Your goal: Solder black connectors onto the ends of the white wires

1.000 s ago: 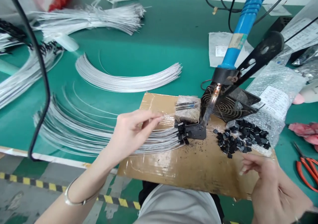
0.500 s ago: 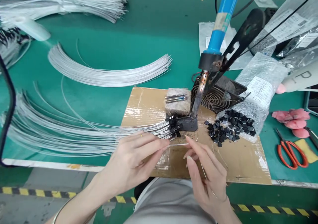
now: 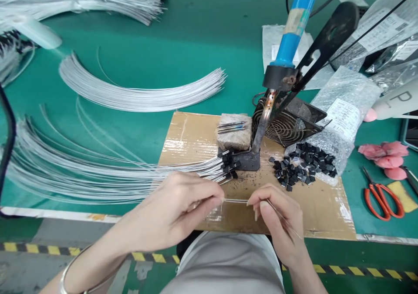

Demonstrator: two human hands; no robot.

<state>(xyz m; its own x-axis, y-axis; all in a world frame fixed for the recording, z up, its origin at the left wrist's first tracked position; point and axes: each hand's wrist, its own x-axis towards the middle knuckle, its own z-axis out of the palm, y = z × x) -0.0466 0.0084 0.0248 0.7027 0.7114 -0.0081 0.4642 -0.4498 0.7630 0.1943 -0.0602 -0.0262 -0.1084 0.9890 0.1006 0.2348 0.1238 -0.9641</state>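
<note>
My left hand pinches a thin white wire between thumb and forefinger, over the cardboard's front edge. The wire spans the gap to my right hand, whose curled fingertips meet its far end. A fine silvery strand, which looks like solder wire, runs through the right hand past the thumb. Behind both hands lies a bundle of white wires with black connectors on their right ends. A soldering iron with a blue handle leans in a black stand, its tip pointing down near those connectors.
Loose black connector housings spill from a plastic bag on the right. Nearby are a small fan, orange-handled scissors and a block bearing thin rods. Another white wire bundle lies behind on the green mat.
My right hand has moved slightly right and down, its fingers curling closer together. My left hand has lowered a little, and the wire between them sits lower.
</note>
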